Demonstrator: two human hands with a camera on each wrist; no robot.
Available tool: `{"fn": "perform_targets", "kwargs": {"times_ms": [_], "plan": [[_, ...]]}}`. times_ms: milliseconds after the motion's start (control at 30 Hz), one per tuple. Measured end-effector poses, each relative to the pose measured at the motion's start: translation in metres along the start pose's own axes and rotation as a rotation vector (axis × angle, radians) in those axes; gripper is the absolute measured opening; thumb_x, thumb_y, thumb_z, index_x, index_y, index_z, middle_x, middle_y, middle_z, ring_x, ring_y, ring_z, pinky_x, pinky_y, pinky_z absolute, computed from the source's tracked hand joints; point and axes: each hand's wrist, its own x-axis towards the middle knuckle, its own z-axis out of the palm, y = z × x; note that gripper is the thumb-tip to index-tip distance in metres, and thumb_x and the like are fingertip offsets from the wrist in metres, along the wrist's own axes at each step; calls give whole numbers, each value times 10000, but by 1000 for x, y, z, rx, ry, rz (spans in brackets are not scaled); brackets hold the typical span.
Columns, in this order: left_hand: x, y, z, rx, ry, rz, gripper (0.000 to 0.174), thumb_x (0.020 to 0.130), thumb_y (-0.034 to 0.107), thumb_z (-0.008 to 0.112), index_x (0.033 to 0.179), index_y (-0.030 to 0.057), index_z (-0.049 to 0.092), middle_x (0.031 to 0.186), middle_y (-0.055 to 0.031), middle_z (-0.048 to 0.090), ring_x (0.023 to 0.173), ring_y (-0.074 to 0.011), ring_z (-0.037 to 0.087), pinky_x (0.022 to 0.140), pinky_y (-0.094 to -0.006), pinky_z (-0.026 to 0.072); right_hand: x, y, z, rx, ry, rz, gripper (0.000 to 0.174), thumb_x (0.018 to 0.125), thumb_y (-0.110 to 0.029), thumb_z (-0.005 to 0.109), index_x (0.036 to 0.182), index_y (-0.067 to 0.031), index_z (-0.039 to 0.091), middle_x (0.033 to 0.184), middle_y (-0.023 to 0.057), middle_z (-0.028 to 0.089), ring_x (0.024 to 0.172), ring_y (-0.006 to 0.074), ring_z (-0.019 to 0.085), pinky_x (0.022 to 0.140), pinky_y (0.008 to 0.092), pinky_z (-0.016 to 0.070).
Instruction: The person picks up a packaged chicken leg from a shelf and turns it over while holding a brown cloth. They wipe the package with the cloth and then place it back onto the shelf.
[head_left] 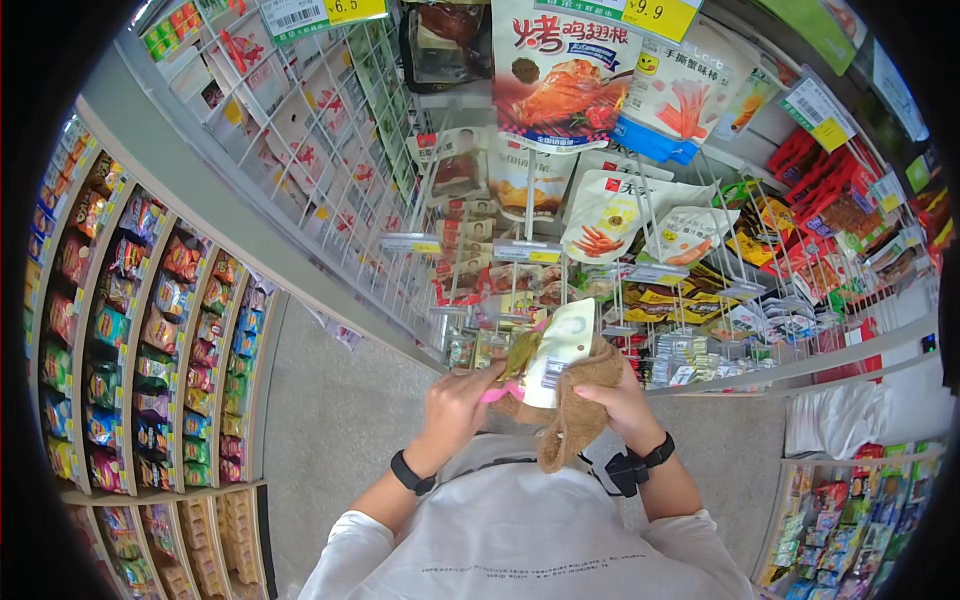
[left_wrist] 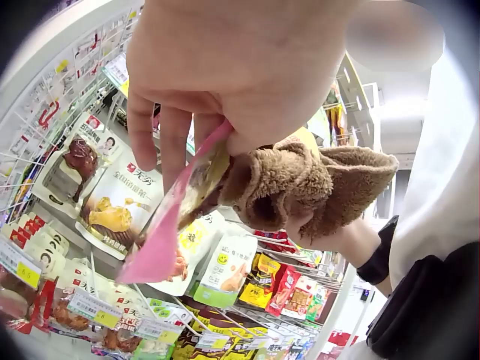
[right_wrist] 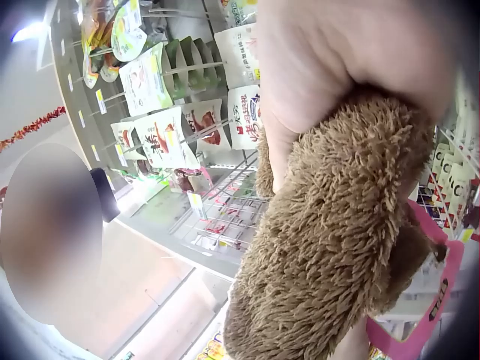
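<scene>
A snack packet (head_left: 562, 350) with a cream back, a barcode and a pink edge is held up in front of the shirt. My left hand (head_left: 458, 408) pinches it by the pink edge (left_wrist: 161, 244), thumb on one side and fingers on the other. In my right hand (head_left: 622, 402) is a fluffy brown cloth (head_left: 580, 412), bunched and folded, with its lower end hanging down. The cloth overlaps the packet's right side in the head view. Seen from the right wrist, the cloth (right_wrist: 322, 232) covers most of the packet, leaving a pink strip (right_wrist: 442, 296) showing.
Directly ahead stands a wire rack with hanging snack pouches (head_left: 565, 80) and price tags (head_left: 525, 252) on its hooks. Shelves of chip bags (head_left: 150, 320) line the left side. More packets (head_left: 835, 520) fill a shelf at the lower right. Grey floor (head_left: 315, 400) lies between.
</scene>
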Motion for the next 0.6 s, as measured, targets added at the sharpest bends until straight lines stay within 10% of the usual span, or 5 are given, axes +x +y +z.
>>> {"fn": "perform_targets", "kwargs": {"times_ms": [600], "plan": [[-8,-11,-8,-275,-56,-191,152,828,124,638,916,10,684,781,-169,656,711,-318,625,666,-376,485,-9,12,-38,-253,394,-321,619,754,4,719,1290,-8,408,1192,92,544,1095,175,540,944,316,436]]}}
